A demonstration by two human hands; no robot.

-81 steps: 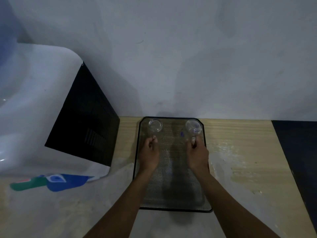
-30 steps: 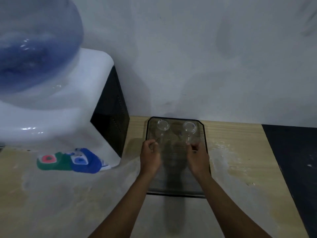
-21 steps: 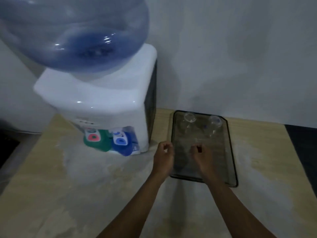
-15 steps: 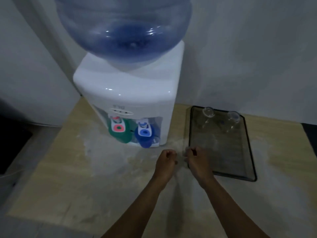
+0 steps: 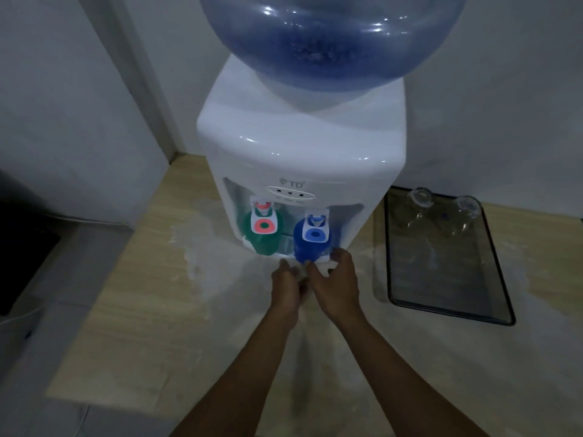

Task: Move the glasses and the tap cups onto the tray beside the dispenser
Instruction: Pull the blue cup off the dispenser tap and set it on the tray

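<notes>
Just beyond my fingertips, a blue plastic tap cup (image 5: 310, 244) sits under the dispenser's blue tap; a green plastic tap cup (image 5: 262, 234) sits under the red tap, a little left of my hands. My left hand (image 5: 285, 291) and right hand (image 5: 336, 285) are side by side, fingers loosely spread and reaching toward the blue cup. Both are empty and not yet closed on anything. Off to my right lies a dark rectangular mesh tray (image 5: 441, 298) on the pale wooden tabletop (image 5: 151, 310), with two clear glasses (image 5: 418, 205) already standing at its far end. So the glasses look done; both tap cups remain at the white water dispenser (image 5: 299, 146).
</notes>
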